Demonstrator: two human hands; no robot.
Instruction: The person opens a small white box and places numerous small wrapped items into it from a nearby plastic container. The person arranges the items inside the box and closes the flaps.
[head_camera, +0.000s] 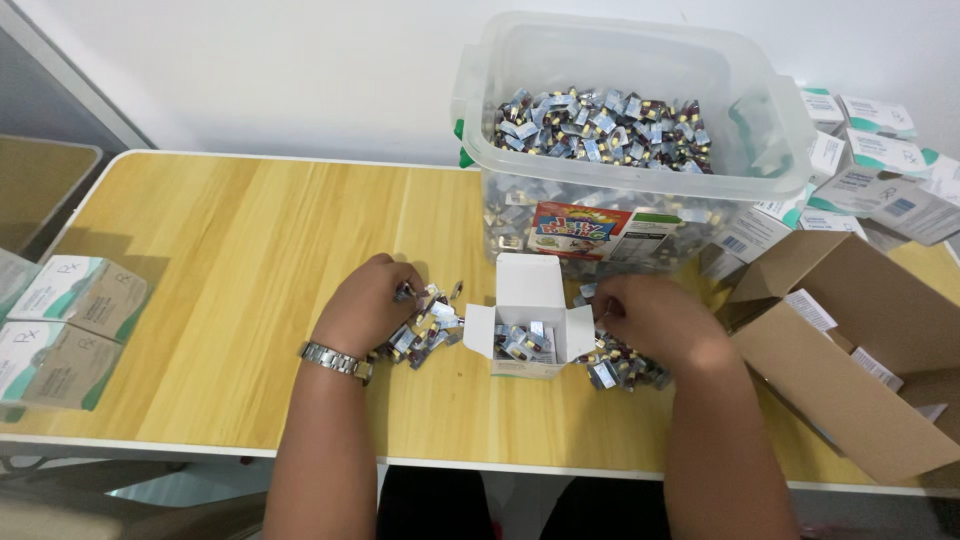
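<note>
Beside the open small white box (530, 325), curled fingers (400, 290) pinch a foil sachet (405, 293).

Tabletop under both hands: pale wood-grain laminate table (250, 260), smooth, slight sheen.
Between the hands: small open white box (530, 300), matt card.
At the fingertips: shiny foil-wrapped sachets (430, 325), crinkled, glossy.
Beyond the hands: clear plastic tub (640, 60), smooth, translucent.
Right of right hand: brown corrugated carton (850, 370), matt, rough.
Left wrist: silver metal watch band (335, 360), polished.
</note>
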